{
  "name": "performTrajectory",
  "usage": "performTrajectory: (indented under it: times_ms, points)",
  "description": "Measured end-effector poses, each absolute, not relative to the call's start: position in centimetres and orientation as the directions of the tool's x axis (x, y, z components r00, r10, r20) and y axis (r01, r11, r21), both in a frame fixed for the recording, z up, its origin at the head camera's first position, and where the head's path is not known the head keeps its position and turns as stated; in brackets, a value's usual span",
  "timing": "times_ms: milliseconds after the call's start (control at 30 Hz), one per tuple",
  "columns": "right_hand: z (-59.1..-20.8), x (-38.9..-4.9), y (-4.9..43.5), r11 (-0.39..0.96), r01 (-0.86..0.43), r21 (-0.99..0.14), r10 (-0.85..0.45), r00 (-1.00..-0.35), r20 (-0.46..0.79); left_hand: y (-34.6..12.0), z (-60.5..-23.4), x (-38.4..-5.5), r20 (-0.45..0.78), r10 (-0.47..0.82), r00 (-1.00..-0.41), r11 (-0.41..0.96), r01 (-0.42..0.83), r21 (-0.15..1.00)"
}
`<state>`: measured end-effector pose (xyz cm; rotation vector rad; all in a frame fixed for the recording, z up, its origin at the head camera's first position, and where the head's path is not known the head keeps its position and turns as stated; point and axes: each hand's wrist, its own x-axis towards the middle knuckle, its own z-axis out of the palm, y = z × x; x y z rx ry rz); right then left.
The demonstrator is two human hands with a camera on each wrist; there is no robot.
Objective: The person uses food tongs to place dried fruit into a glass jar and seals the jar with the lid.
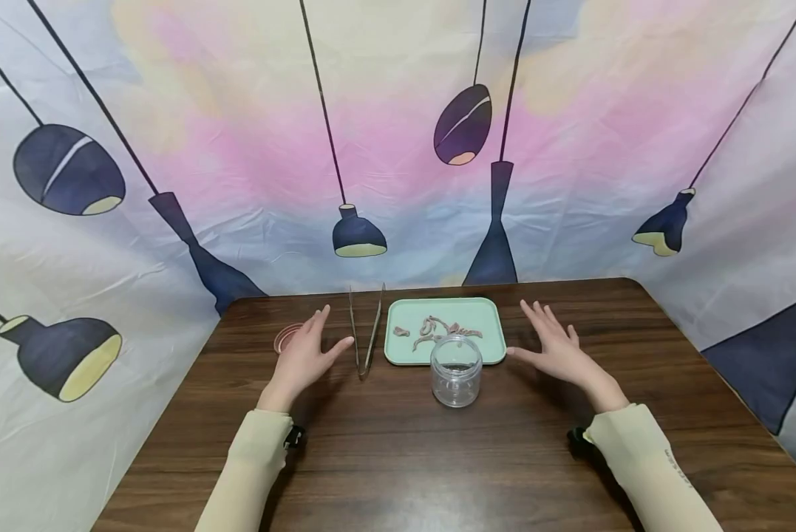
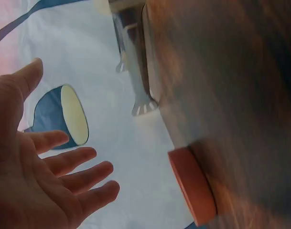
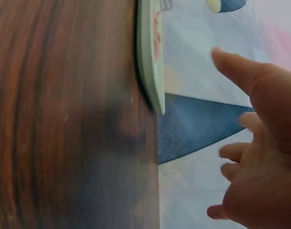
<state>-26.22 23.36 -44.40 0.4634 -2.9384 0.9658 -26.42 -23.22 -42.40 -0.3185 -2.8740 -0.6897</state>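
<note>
My left hand (image 1: 301, 362) is held over the left part of the table, fingers spread and nothing in its grasp. Partly hidden behind it lies a round red lid (image 1: 281, 340), seen edge-on as a red disc (image 2: 193, 186) in the left wrist view. Metal tongs (image 1: 362, 372) lie just right of that hand, tips pointing to the far edge. Fingers extended, my right hand (image 1: 560, 356) hovers beside the right edge of a pale green tray (image 1: 398, 355). Several brownish, dried-looking strips (image 1: 428, 326) lie on the tray. A clear, lidless jar (image 1: 456, 380) stands at the tray's front edge.
The dark wood table (image 1: 424, 465) reaches back to a hanging cloth (image 1: 238, 148) printed with lamps. Its far edge runs close behind the tray and tongs.
</note>
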Motion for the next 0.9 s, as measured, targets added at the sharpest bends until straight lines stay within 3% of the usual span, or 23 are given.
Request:
performTrajectory:
  times_ms: [200,400,633,900]
  points:
    - [-44.1,-25.9,22.4,0.670,-0.353,-0.654,-0.409,-0.910,0.072,-22.4,-42.8,-27.1,0.137,0.149,-0.979,0.843,0.198,0.500]
    - [-43.8,-25.3,21.0,0.570,-0.311,-0.760,-0.465,-0.885,0.013,-21.5,-42.8,-28.1,0.052,0.110,-0.993,0.844,0.121,0.523]
    - [-44.4,-24.6,18.4,0.422,-0.320,-0.848,-0.552,-0.833,0.039,-20.5,-42.8,-29.7,0.014,0.098,-0.995,0.836,0.090,0.542]
    - [-44.7,-24.3,16.6,0.414,-0.286,-0.864,-0.554,-0.832,0.010,-19.1,-43.4,-31.3,0.025,0.067,-0.997,0.838,0.070,0.541]
